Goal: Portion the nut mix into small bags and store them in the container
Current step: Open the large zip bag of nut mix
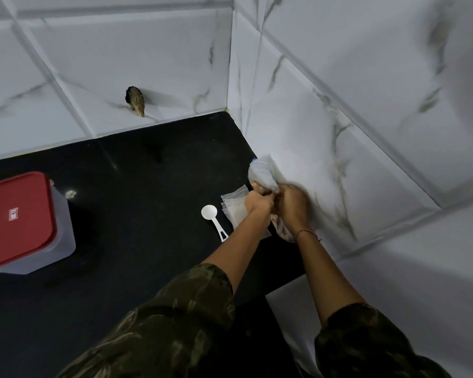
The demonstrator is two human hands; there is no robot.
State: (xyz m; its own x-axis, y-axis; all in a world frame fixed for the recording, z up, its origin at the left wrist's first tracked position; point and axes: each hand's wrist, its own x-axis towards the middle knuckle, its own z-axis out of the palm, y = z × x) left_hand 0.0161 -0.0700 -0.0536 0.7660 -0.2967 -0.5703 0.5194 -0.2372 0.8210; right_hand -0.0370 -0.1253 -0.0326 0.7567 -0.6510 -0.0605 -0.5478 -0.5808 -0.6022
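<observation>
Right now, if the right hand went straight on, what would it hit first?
The right hand would first meet the plastic bag it grips, then probably the tiled wall; depth is unclear.

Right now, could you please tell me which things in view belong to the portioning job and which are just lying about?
Job in hand:
- nut mix bag, gripped by the left hand and right hand
- small bags
- white scoop
- red-lidded container

Lying about:
- dark stub on the wall
- pale scrap on the counter
</observation>
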